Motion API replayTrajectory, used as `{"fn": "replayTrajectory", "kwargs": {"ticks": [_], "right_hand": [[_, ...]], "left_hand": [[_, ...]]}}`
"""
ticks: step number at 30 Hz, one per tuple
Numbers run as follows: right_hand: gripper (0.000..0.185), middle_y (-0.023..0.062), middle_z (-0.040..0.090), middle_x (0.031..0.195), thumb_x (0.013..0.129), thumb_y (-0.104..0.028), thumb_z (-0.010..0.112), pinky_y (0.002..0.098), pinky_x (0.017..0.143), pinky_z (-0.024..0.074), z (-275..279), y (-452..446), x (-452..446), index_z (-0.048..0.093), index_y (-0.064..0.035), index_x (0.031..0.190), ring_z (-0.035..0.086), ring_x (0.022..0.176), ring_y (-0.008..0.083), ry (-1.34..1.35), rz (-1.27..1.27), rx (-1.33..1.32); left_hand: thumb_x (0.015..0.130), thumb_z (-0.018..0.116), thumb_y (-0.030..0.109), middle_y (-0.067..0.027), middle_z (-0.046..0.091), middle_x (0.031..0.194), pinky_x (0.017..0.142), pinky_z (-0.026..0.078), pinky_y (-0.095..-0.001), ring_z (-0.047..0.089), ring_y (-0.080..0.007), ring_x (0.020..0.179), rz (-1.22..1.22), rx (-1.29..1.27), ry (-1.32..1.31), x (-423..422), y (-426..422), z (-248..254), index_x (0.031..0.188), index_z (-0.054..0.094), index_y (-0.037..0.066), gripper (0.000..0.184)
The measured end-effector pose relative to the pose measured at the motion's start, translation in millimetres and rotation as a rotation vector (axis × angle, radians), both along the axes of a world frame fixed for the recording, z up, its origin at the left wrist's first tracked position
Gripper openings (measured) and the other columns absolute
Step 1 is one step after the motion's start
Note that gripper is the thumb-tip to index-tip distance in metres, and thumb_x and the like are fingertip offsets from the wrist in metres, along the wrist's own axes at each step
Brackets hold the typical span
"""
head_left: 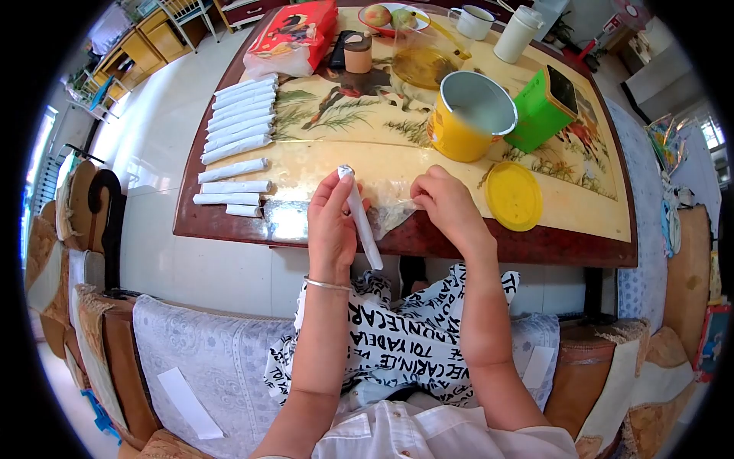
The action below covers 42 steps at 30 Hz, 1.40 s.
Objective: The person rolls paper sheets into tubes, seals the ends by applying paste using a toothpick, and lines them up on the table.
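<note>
A white paper roll point(362, 222) is held in my left hand point(334, 218), pinched near its upper end, with the lower end pointing down past the table edge. My right hand point(451, 205) is closed, its fingertips together on the edge of a thin clear plastic piece point(391, 218) at the front of the table. Along the table's left side lie several white paper rolls point(241, 126) in a column. Just right of my right hand is a round yellow lid point(514, 196), flat on the table.
Behind the lid stand an open yellow tin point(461, 131) and a green box point(537, 115). Farther back are a red bag point(294, 34), a brown container point(357, 55), a fruit plate point(375, 30), a mug point(474, 24) and a white bottle point(518, 37). The table edge point(550, 251) runs before me.
</note>
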State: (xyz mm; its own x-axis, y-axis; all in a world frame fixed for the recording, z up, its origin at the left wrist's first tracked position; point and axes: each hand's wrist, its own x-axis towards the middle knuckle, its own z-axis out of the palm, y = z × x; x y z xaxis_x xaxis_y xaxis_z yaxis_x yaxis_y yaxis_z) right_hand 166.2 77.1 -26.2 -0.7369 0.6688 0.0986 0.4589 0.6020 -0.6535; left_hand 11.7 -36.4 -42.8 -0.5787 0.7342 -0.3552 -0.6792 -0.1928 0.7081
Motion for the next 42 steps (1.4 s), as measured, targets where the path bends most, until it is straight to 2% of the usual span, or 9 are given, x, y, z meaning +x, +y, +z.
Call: {"fn": "replayTrajectory", "kwargs": {"ticks": [2, 6, 8, 15, 18, 23, 30, 35, 42], "right_hand": [[0.003, 0.0142, 0.053, 0.084, 0.078, -0.003, 0.062, 0.0398, 0.073, 0.0465, 2.4, -1.9, -3.0, 0.059, -0.002, 0.08, 0.057, 0.083, 0.0328, 0.057, 0.03, -0.006], [0.003, 0.0142, 0.054, 0.084, 0.078, -0.003, 0.062, 0.0402, 0.073, 0.0468, 1.9, -10.4, -8.1, 0.06, -0.0018, 0.08, 0.057, 0.083, 0.0331, 0.003, 0.091, -0.072], [0.003, 0.0144, 0.055, 0.084, 0.078, -0.002, 0.062, 0.0404, 0.073, 0.0472, -3.0, -8.8, -6.3, 0.06, -0.0014, 0.081, 0.058, 0.082, 0.0339, -0.024, 0.02, 0.043], [0.003, 0.0151, 0.056, 0.086, 0.079, -0.004, 0.061, 0.0412, 0.074, 0.0474, 2.6, -10.6, -6.8, 0.061, -0.0017, 0.081, 0.058, 0.083, 0.0347, 0.047, 0.017, -0.006], [0.005, 0.0148, 0.056, 0.084, 0.08, -0.004, 0.06, 0.0398, 0.07, 0.0468, -3.6, -9.5, -6.5, 0.06, -0.0019, 0.084, 0.058, 0.079, 0.0339, -0.031, 0.021, 0.034], [0.005, 0.016, 0.058, 0.087, 0.082, -0.007, 0.06, 0.0433, 0.073, 0.0469, -1.9, -6.7, -6.6, 0.057, -0.002, 0.084, 0.059, 0.084, 0.0355, -0.085, -0.156, 0.046], [0.006, 0.0158, 0.058, 0.088, 0.083, -0.008, 0.061, 0.0438, 0.074, 0.0469, 3.1, -11.1, -7.8, 0.058, -0.003, 0.083, 0.059, 0.084, 0.0358, 0.018, -0.044, -0.071], [0.007, 0.0154, 0.058, 0.086, 0.082, -0.008, 0.061, 0.0443, 0.073, 0.0467, -1.8, -8.5, -8.4, 0.057, -0.0032, 0.083, 0.058, 0.083, 0.0363, -0.077, -0.128, 0.02], [0.006, 0.0153, 0.058, 0.086, 0.082, -0.008, 0.062, 0.0448, 0.073, 0.0469, -4.0, -8.3, -10.3, 0.057, -0.0043, 0.083, 0.058, 0.083, 0.0367, 0.021, -0.151, -0.016]], "left_hand": [[0.088, 0.064, 0.014, -0.0055, 0.061, 0.111, 0.083, 0.054, -0.0404, 0.058, -0.0214, 0.099, 0.003, -0.002, 0.003, 0.3, -0.3, 0.7, 0.109, 0.057, 0.007, 0.022], [0.088, 0.064, 0.014, -0.0057, 0.061, 0.111, 0.082, 0.054, -0.0403, 0.058, -0.0217, 0.098, 0.004, 0.006, 0.003, 0.5, -0.3, 0.1, 0.108, 0.058, 0.007, 0.022], [0.088, 0.064, 0.014, -0.0058, 0.061, 0.11, 0.082, 0.054, -0.0399, 0.059, -0.022, 0.098, 0.008, 0.011, -0.004, 0.0, -0.2, -1.0, 0.108, 0.058, 0.007, 0.021], [0.088, 0.064, 0.014, -0.0057, 0.062, 0.109, 0.081, 0.055, -0.0385, 0.06, -0.0219, 0.097, 0.014, 0.008, 0.007, 0.3, 0.9, -2.0, 0.107, 0.058, 0.007, 0.021], [0.088, 0.064, 0.014, -0.0057, 0.062, 0.109, 0.081, 0.055, -0.038, 0.06, -0.022, 0.097, 0.013, 0.0, 0.011, 0.8, 1.0, -0.9, 0.107, 0.058, 0.007, 0.021], [0.089, 0.063, 0.014, -0.006, 0.062, 0.111, 0.081, 0.054, -0.0365, 0.059, -0.0215, 0.097, 0.014, -0.003, -0.003, -0.3, 1.2, -0.7, 0.109, 0.057, 0.006, 0.022], [0.089, 0.063, 0.014, -0.0057, 0.061, 0.111, 0.081, 0.053, -0.0337, 0.059, -0.0203, 0.098, 0.013, 0.022, 0.015, 0.9, 0.4, -2.9, 0.11, 0.056, 0.006, 0.024], [0.089, 0.063, 0.015, -0.0051, 0.061, 0.111, 0.081, 0.052, -0.0324, 0.059, -0.0192, 0.097, 0.006, 0.02, 0.017, 1.3, 0.0, -2.1, 0.11, 0.057, 0.006, 0.023], [0.089, 0.063, 0.015, -0.0046, 0.061, 0.11, 0.082, 0.051, -0.0321, 0.058, -0.0189, 0.097, 0.006, 0.027, 0.021, 2.5, 0.3, -3.5, 0.109, 0.057, 0.007, 0.023]]}}
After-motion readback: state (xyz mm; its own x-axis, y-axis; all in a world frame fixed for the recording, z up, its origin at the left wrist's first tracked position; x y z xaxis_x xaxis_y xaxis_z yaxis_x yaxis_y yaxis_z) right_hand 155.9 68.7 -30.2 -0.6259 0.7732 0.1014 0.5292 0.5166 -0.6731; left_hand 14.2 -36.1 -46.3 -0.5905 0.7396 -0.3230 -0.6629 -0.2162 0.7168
